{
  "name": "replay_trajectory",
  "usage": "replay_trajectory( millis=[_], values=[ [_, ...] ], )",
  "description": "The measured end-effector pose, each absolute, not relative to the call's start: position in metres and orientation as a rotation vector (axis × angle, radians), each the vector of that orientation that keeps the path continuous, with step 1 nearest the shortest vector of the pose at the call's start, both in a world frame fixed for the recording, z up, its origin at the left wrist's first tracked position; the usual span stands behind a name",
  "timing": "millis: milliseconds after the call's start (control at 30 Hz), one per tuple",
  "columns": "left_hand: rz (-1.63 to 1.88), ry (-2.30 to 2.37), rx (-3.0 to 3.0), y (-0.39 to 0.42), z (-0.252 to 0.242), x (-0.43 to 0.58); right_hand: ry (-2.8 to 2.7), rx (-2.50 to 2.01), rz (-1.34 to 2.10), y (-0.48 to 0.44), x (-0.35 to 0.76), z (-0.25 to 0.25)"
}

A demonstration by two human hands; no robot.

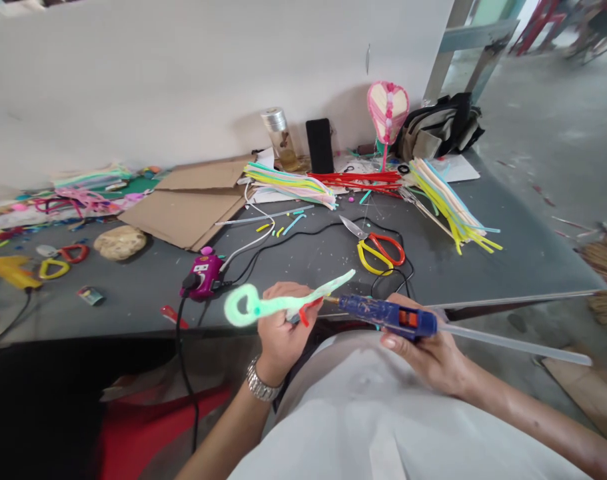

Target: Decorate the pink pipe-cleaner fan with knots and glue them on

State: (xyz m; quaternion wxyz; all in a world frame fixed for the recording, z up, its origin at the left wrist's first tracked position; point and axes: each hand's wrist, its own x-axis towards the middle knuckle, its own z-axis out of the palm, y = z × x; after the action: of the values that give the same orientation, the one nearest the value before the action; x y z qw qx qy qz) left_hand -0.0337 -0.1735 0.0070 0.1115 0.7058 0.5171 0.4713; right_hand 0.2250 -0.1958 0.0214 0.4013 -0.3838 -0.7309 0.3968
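At far left, a yellow glue gun [10, 270] lies on the grey table [308, 257], then a pale stone [120, 243] and a purple socket block [203, 277]. By the table's near edge, my left hand [282, 341] holds a fuzzy mint-green strip [278, 306], looped at its left end, with a red piece [304, 313] beside it. Scissors [367, 237] rest beyond. My right hand [428, 359] grips a blue glue gun [366, 312], its nozzle just beside the strip, a translucent stick [523, 345] jutting rightward from its back
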Motion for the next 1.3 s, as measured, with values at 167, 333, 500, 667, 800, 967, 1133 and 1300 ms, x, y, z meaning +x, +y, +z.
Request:
replay_trajectory(
  millis=[167, 333, 500, 667, 800, 967, 1133, 1300],
  values=[
    [1.43, 1.656, 1.651, -0.176, 0.004, -0.037, -1.616, -1.075, 1.067, -0.2, 0.237, 0.002],
    [1.464, 1.379, 1.101, -0.171, 0.003, -0.034, -1.52, -1.166, 1.034, -0.202, 0.245, -0.005],
    [1.431, 1.195, 0.735, -0.167, 0.003, -0.029, -1.379, -1.154, 1.076, -0.2, 0.244, -0.005],
    [1.355, 1.133, 0.649, -0.166, 0.005, -0.031, -1.297, -1.12, 1.147, -0.197, 0.245, -0.003],
    [1.325, 1.137, 0.624, -0.167, 0.004, -0.031, -1.317, -1.113, 1.152, -0.197, 0.247, 0.0],
    [1.285, 1.123, 0.588, -0.166, 0.004, -0.029, -1.307, -1.088, 1.147, -0.197, 0.249, 0.001],
    [1.243, 1.087, 0.631, -0.167, 0.004, -0.027, -1.266, -1.058, 1.157, -0.197, 0.251, 0.0],
    [1.269, 1.102, 0.673, -0.169, 0.001, -0.026, -1.271, -1.053, 1.132, -0.196, 0.252, -0.001]
  ],
)
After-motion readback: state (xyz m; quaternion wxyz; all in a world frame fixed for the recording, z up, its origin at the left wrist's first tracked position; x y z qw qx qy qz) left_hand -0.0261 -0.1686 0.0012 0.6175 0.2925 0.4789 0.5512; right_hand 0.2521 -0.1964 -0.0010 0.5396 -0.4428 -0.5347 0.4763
